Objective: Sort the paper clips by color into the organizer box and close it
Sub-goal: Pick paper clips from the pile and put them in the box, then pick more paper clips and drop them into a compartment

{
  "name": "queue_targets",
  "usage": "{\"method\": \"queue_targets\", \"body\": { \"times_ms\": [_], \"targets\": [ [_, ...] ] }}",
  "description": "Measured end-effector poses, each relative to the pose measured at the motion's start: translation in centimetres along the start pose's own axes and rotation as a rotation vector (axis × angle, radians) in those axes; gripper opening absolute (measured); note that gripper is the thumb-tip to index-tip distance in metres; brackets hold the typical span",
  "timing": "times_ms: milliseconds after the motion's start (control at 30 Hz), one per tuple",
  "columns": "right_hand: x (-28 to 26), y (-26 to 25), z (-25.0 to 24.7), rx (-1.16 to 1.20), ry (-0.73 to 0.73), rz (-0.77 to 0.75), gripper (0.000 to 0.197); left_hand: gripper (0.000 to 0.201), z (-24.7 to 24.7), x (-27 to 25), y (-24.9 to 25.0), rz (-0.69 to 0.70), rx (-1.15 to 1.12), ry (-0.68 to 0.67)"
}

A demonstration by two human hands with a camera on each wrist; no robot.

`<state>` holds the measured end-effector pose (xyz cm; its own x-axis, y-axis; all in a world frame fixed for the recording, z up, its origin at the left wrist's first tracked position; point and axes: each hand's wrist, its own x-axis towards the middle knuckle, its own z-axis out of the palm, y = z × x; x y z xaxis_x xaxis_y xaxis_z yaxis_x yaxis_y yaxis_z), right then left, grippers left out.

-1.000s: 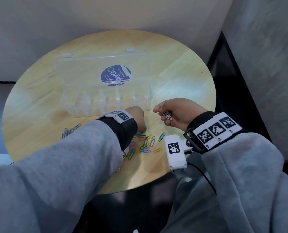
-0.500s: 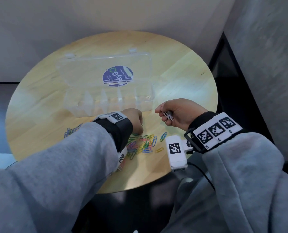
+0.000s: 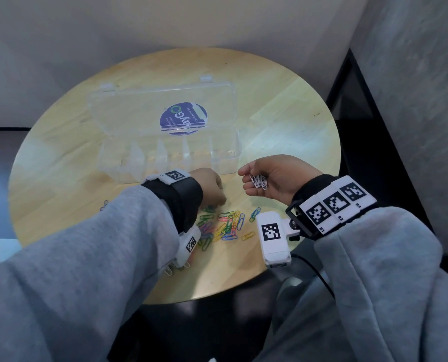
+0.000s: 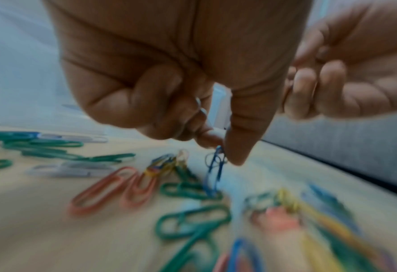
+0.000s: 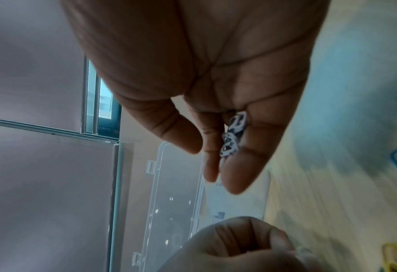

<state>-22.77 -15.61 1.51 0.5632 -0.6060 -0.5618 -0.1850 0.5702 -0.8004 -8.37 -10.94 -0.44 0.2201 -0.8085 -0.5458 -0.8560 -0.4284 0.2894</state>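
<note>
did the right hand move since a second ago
Barely. The right hand stays just right of the organizer box near corner, holding the white paper clips. Its fingers have uncurled, so the palm now faces up more openly.

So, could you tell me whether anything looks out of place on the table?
Nothing damaged. A white clip lies alone near the table's front edge, apart from the colored pile.
</note>
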Motion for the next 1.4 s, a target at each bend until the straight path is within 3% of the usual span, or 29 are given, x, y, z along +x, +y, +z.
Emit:
{"method": "queue_targets", "body": {
  "times_ms": [167,333,533,800,967,1267,1400],
  "targets": [
    [0.0,-0.5,0.2,0.031,0.007,-0.015,0.029,0.025,-1.8,-1.0,-1.3,0.065,-0.51,-0.047],
    [0.0,-1.5,0.7,0.055,0.021,-0.039,0.043,0.029,-3.2,-2.3,-2.0,0.033,-0.936,-0.022],
    [0.2,-2.3,1.4,0.145,0.048,-0.098,0.04,0.019,-5.2,-2.6,-1.7,-0.043,-1.25,0.063],
    [2.3,-3.9,1.5,0.23,0.094,-0.138,0.044,0.007,-7.6,-0.6,-0.7,-0.061,-1.349,0.077],
    [3.7,-4.3,1.8,0.226,0.128,-0.136,0.042,0.024,-8.1,1.7,0.0,-0.036,-1.291,0.017],
    [4.5,-4.4,1.7,0.141,0.108,-0.123,0.032,0.037,-8.0,2.4,0.1,0.056,-1.254,-0.12],
    [3.7,-4.4,1.5,0.008,0.09,-0.173,0.026,0.021,-7.7,1.2,-0.2,0.124,-1.246,-0.034]
  ]
}}
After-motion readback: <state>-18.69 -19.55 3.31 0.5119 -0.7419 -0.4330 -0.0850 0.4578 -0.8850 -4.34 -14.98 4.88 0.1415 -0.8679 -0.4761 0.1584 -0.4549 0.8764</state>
